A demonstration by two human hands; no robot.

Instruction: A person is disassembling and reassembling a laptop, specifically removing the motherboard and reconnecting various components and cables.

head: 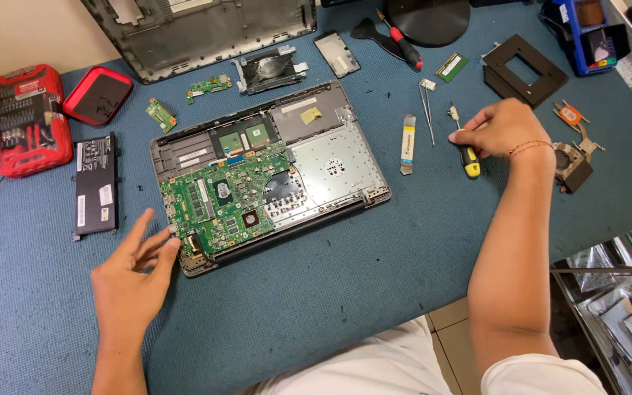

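While a blue mat [316,307] covers the whole worktable, an opened laptop base [268,175] lies at its centre, tilted slightly, with its green motherboard [221,197] exposed on the left half and bare silver metal on the right. Beyond it, at the top edge, rests the grey bottom cover [199,29] of the laptop, inner side up. To the far left sits a red case of screwdriver bits [27,121], with its red lid [98,95] just beside it, and a flat black battery [96,183] lies between that case and the laptop. The left hand [129,281] rests on the mat at the laptop's near left corner, fingers spread apart and holding nothing, the fingertips touching the edge of the base. The right hand [502,130] is well apart to the right, its fingers closed together on a small screwdriver with a yellow and black handle [469,161], whose handle end pokes out below the hand onto the mat. A copper heatsink with fan [572,157] lies just right of that wrist. A silver pry tool [408,143] lies between the laptop and the right hand.
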